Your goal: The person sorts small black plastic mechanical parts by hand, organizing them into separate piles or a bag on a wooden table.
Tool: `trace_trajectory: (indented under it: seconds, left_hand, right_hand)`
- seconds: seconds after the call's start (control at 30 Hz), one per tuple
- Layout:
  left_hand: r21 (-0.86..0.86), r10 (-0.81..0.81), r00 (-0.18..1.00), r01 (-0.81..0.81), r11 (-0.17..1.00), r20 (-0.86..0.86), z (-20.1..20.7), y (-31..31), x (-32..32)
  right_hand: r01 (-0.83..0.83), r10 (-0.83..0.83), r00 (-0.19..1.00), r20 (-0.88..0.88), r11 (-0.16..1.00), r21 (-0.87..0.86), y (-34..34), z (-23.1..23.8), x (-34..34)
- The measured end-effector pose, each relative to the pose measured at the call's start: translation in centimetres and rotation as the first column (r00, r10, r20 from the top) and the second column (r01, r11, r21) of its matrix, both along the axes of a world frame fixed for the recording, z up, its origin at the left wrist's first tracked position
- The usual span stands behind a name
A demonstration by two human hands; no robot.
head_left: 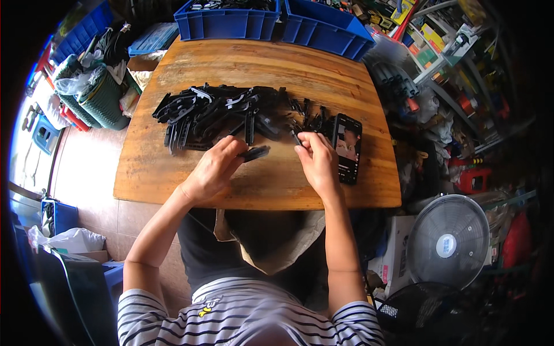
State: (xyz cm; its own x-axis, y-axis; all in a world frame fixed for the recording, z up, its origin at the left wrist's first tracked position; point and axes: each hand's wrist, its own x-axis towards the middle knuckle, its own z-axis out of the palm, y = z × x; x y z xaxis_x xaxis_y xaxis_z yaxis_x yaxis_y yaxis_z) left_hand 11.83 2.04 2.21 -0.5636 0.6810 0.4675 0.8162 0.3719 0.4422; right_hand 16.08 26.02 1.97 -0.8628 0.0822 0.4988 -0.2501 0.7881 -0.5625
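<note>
My left hand (214, 167) is closed round a short black plastic strip (255, 153), which juts out to the right of the fingers and is slightly blurred. Thumb and forefinger of my right hand (317, 160) pinch a small dark piece (296, 137), too small to name. The two held pieces are apart, above the wooden table (271, 187). Beyond my left hand spreads a heap of long black plastic strips (213, 112), with a few grey ones on top. A smaller group of little black parts (314, 118) lies just beyond my right hand.
Right of my right hand lies a phone (347, 147) with its screen lit. Two blue bins (228, 24) stand at the table's far edge. A round fan (447, 242) is at the lower right, and cluttered shelves (444, 57) rise behind it. An open brown bag or carton (271, 262) sits below the near edge.
</note>
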Motion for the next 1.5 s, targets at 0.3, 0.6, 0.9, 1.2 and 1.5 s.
trace_trajectory:
  seconds: [0.3, 0.6, 0.9, 1.2, 1.5]
  left_hand:
    - [0.621, -0.571, 0.244, -0.315, 0.717, 0.784, -0.7, 3.4, 1.8]
    - [0.618, -0.639, 0.014, -0.266, 0.739, 0.769, -0.6, 4.8, 3.5]
    - [0.405, -0.341, 0.463, -0.043, 0.913, 0.818, 1.7, 4.8, 5.6]
    - [0.197, -0.145, 0.834, 0.045, 0.979, 0.532, 1.2, 5.0, 6.3]
    - [0.377, -0.272, 0.797, 0.061, 0.924, 0.539, 1.0, 4.7, 6.7]
  right_hand:
    - [-0.362, 0.384, 0.922, -0.041, 0.823, -0.438, -2.6, 2.1, 5.4]
    - [-0.32, 0.292, 0.946, -0.142, 0.772, -0.549, -0.9, 1.9, 6.9]
    - [-0.33, 0.27, 0.937, -0.22, 0.889, -0.316, -1.2, 2.5, 6.9]
    - [-0.32, 0.279, 0.944, -0.175, 0.904, -0.283, -0.8, 1.3, 7.1]
    - [-0.319, 0.364, 0.929, -0.064, 0.703, -0.635, -1.1, 1.0, 7.1]
